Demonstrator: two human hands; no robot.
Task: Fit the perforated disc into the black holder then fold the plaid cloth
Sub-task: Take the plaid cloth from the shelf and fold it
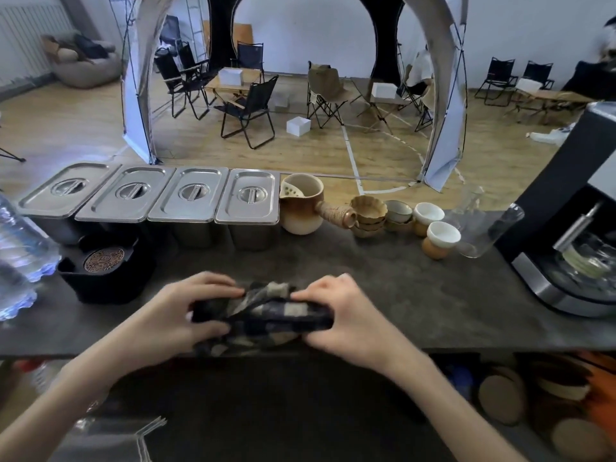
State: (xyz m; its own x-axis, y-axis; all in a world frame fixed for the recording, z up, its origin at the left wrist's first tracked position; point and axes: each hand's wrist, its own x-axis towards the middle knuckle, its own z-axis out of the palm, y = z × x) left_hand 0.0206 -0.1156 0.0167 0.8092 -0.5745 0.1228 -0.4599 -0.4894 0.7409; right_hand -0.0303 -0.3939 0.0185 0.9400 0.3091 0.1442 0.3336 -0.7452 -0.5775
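Observation:
The plaid cloth (263,316), dark with beige checks, lies bunched at the front edge of the dark counter (383,295). My left hand (186,311) grips its left end and my right hand (336,315) grips its right end, fingers curled over the fabric. The cloth is blurred and part of it hangs over the counter edge. To the left stands the black holder (103,278). The round perforated disc (103,260), copper-coloured, sits in the holder's top recess.
Several lidded steel pans (186,198) line the back of the counter. A ceramic jug (301,205), stacked cups (400,215) and a glass (490,231) stand to the right, then a black machine (566,228). A water bottle (16,248) stands at the far left.

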